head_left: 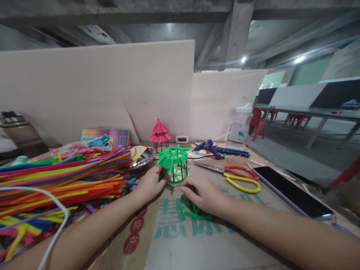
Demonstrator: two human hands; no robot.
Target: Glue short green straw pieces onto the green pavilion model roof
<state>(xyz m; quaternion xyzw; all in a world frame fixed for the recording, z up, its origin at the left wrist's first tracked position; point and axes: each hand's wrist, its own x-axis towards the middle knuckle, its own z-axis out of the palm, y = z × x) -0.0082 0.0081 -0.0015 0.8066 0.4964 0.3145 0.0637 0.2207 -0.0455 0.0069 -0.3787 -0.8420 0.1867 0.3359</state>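
Note:
A small pavilion model [173,161] with a green pipe-cleaner roof, brown posts and a green-edged base stands on the cardboard. My left hand [150,184] grips its left side near the base, the thumb in front and the other fingers partly hidden behind it. Just right of the base is my right hand [206,193], closed with curled fingers; what they hold, if anything, is hidden. Several short green pipe-cleaner pieces [191,214] lie under and beside this hand. Scissors [239,178] with red and yellow handles rest beyond it.
Bundles of colored pipe cleaners [67,176] fill the left side. Behind stand a pink pavilion [159,133], a small digital clock [182,139] and a blue glue gun [208,149]. A phone [292,191] lies at right, a water bottle [240,127] behind. A white cable [60,208] crosses my left forearm.

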